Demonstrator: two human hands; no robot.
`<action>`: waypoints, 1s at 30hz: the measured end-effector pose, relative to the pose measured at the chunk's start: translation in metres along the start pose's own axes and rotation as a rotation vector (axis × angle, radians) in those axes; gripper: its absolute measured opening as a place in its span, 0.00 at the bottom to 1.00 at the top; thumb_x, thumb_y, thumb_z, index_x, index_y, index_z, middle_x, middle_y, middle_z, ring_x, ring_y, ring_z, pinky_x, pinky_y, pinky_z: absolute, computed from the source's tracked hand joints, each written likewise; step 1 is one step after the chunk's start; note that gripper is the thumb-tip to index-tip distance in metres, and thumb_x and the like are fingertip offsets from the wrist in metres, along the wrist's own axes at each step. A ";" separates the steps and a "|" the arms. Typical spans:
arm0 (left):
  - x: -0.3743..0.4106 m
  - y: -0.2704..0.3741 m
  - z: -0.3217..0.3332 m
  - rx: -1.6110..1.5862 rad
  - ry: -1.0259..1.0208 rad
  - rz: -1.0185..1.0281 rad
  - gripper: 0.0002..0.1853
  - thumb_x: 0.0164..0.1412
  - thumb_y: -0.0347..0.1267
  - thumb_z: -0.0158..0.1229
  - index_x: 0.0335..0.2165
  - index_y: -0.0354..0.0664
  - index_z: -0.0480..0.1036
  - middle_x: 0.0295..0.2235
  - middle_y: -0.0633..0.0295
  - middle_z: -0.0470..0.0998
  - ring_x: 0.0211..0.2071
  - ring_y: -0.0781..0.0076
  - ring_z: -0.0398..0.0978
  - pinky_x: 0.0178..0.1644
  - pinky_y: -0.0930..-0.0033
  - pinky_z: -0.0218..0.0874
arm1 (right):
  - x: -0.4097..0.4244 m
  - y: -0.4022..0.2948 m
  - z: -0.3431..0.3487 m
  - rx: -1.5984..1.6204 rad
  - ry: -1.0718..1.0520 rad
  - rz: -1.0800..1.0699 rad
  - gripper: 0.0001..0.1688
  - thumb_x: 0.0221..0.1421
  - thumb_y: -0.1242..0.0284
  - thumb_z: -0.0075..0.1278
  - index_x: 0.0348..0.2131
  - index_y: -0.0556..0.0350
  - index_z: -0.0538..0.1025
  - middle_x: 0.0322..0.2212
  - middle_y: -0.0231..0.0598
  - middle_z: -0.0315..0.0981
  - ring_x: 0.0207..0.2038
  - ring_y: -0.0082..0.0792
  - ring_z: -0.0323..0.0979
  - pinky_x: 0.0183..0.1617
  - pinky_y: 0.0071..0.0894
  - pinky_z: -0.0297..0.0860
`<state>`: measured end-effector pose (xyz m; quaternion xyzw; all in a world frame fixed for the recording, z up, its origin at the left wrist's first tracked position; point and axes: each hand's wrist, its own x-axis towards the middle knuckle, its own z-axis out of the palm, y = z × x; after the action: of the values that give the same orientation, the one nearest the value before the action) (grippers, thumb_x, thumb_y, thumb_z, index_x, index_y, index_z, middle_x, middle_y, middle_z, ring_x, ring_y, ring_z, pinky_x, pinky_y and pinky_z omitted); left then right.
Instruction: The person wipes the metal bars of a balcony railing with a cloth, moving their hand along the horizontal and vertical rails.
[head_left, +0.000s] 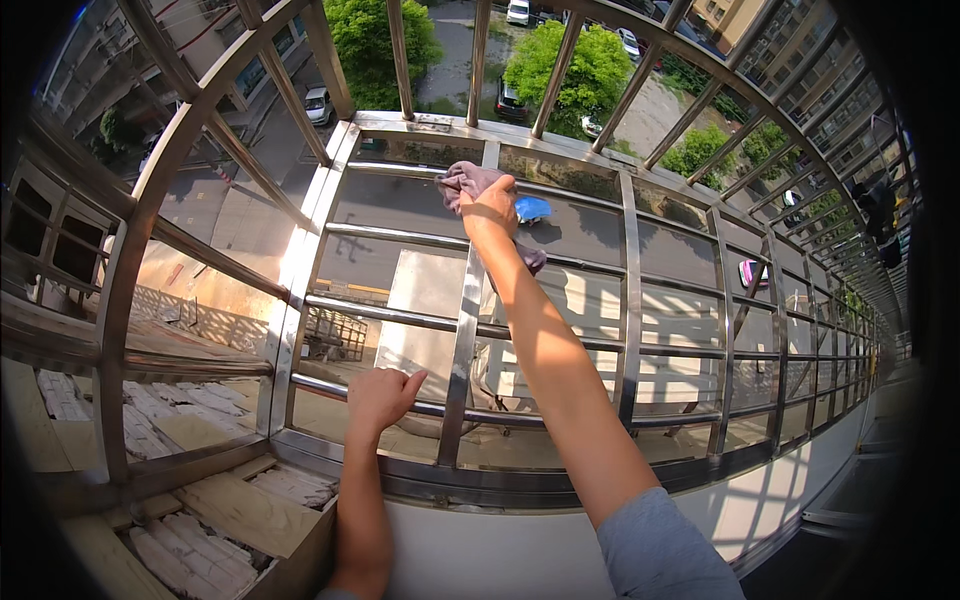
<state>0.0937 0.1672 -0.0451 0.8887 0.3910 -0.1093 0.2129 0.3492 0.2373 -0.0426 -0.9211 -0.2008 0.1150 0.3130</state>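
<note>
My right hand (491, 206) stretches far out over the floor grid of a stainless steel window cage. It grips a mauve cloth (459, 182), bunched near the cage's outer end by a cross strip (491, 155) and a round bar. A loose end of the cloth shows below the wrist. Closer in, my left hand (381, 397) is curled over the nearest round steel bar (319, 385), its thumb pointing right. The undersides of its fingers are hidden.
Upright bars (478, 64) fence the far side, and a square-section frame post (112, 360) stands at left. Between the grid bars are open gaps, with a street far below. A white sill (480, 547) runs along the near edge. Broken pale slabs (191, 559) lie at lower left.
</note>
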 end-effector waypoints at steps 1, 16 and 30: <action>0.000 -0.002 0.000 0.000 -0.010 -0.010 0.28 0.53 0.51 0.40 0.15 0.41 0.73 0.15 0.52 0.71 0.20 0.53 0.70 0.24 0.56 0.58 | -0.008 0.006 -0.001 -0.063 -0.056 -0.112 0.41 0.40 0.61 0.53 0.45 0.65 0.51 0.37 0.57 0.62 0.37 0.48 0.68 0.39 0.38 0.66; -0.003 -0.008 0.002 -0.032 0.027 0.007 0.26 0.52 0.50 0.42 0.14 0.43 0.73 0.14 0.54 0.70 0.19 0.53 0.69 0.23 0.57 0.57 | 0.002 0.132 -0.138 -0.472 -0.170 -0.482 0.14 0.44 0.73 0.42 0.35 0.52 0.66 0.33 0.52 0.63 0.38 0.53 0.63 0.40 0.44 0.62; -0.008 -0.012 0.001 -0.068 0.068 0.061 0.25 0.53 0.48 0.43 0.12 0.42 0.72 0.12 0.54 0.69 0.18 0.53 0.68 0.22 0.57 0.56 | 0.050 0.148 -0.139 -0.546 0.040 -0.802 0.22 0.36 0.83 0.44 0.36 0.46 0.71 0.35 0.46 0.62 0.40 0.46 0.62 0.43 0.37 0.63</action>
<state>0.0798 0.1689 -0.0471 0.8957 0.3742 -0.0588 0.2330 0.4848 0.0789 -0.0308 -0.8217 -0.5568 -0.0891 0.0831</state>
